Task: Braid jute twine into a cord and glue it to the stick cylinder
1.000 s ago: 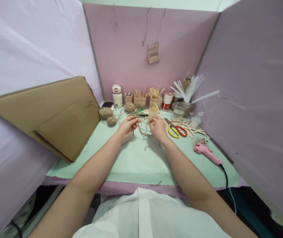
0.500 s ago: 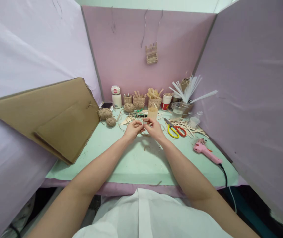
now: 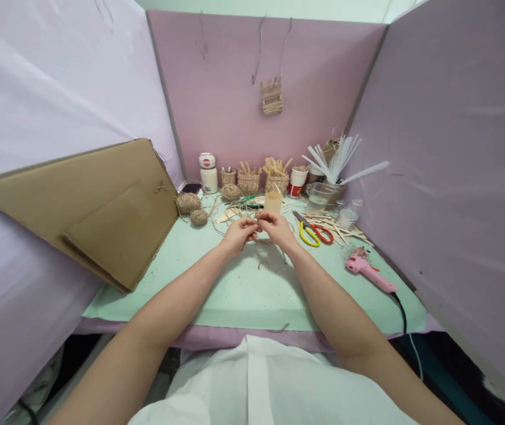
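Over the middle of the table my left hand [image 3: 240, 235] and my right hand [image 3: 275, 229] meet at the fingertips. Both are closed in a pinch on brown jute twine [image 3: 265, 241], loops of which hang below and between them. The exact spot where the fingers grip is mostly hidden. Just behind the hands stands a small pale wooden-strip cup [image 3: 272, 202]. Several balls of twine [image 3: 188, 203] lie to the left, with loose strands trailing toward my left hand. Scissors with one yellow and one red handle [image 3: 310, 237] rest open to the right of my right hand.
A pink glue gun [image 3: 371, 273] with a black cord lies at the right. Cut wooden strips [image 3: 336, 227] are scattered near a clear cup [image 3: 318, 199]. Small baskets of sticks [image 3: 249, 182] and a white bottle [image 3: 209, 179] line the back. Cardboard sheets [image 3: 102, 206] lean at left.
My hands were apart a second ago, with twine between them. They have come together at the fingertips, my left hand moving right; since half a second ago only the fingers have shifted slightly.
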The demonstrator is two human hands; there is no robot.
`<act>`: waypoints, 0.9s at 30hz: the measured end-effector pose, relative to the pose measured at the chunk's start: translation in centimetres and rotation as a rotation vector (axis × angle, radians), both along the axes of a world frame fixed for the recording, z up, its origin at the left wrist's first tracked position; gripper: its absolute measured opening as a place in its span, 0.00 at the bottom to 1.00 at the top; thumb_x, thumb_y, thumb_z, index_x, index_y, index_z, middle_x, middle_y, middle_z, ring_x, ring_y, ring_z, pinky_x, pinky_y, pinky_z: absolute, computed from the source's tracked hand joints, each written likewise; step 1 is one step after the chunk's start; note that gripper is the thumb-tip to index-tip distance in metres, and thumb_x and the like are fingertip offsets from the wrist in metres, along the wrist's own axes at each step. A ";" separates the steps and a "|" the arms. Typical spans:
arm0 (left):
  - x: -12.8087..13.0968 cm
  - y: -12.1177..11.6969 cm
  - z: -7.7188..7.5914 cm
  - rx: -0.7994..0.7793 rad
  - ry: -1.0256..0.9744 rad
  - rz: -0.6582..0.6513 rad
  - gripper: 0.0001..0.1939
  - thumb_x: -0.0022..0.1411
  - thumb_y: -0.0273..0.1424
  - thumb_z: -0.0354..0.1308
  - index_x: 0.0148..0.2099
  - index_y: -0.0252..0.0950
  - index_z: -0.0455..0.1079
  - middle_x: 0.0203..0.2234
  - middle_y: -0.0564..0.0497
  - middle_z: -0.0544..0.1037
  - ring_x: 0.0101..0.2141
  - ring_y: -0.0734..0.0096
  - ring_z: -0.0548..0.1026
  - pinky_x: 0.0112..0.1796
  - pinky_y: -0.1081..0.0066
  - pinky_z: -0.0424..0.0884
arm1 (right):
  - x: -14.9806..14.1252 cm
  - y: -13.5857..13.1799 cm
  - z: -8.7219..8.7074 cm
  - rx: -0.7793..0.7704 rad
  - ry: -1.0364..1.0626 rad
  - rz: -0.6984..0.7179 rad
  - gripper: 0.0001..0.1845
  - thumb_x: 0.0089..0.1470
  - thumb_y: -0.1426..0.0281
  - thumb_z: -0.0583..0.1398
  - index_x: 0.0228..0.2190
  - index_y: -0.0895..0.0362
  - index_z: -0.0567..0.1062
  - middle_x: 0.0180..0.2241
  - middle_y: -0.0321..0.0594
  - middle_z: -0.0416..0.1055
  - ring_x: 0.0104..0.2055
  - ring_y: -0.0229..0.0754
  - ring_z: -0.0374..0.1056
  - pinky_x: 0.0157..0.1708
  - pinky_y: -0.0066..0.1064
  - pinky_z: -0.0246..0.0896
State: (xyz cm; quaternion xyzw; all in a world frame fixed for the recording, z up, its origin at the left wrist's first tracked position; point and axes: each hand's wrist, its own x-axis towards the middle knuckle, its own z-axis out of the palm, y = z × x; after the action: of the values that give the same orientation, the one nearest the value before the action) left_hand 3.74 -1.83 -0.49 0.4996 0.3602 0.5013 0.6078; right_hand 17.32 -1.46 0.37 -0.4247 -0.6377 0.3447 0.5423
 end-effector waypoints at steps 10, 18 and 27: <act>0.0 0.0 0.1 0.074 0.126 0.083 0.11 0.46 0.30 0.62 0.34 0.31 0.72 0.22 0.50 0.75 0.17 0.84 0.58 0.20 0.76 0.52 | 0.2 -0.1 0.5 -0.061 0.074 -0.074 0.12 0.42 0.62 0.60 0.27 0.57 0.73 0.25 0.35 0.69 0.28 0.36 0.62 0.29 0.28 0.57; 0.2 0.2 0.0 0.222 0.207 0.209 0.07 0.46 0.27 0.60 0.31 0.33 0.68 0.22 0.52 0.75 0.21 0.77 0.69 0.24 0.75 0.63 | 0.5 -0.6 1.6 -0.450 0.435 0.109 0.12 0.37 0.61 0.62 0.22 0.56 0.71 0.25 0.33 0.66 0.27 0.33 0.58 0.26 0.25 0.54; 0.4 0.0 0.0 0.165 0.120 0.164 0.10 0.47 0.27 0.61 0.31 0.35 0.62 0.21 0.54 0.74 0.21 0.78 0.71 0.24 0.77 0.64 | -0.2 -0.1 0.3 -0.199 0.172 0.090 0.19 0.45 0.68 0.55 0.41 0.49 0.76 0.45 0.34 0.72 0.44 0.39 0.65 0.41 0.32 0.60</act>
State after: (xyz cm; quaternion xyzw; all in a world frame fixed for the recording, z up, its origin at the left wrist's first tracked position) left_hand 4.12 -1.81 -0.46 0.5459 0.3931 0.5462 0.4991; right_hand 17.16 -1.53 0.68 -0.4161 -0.5700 0.4653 0.5343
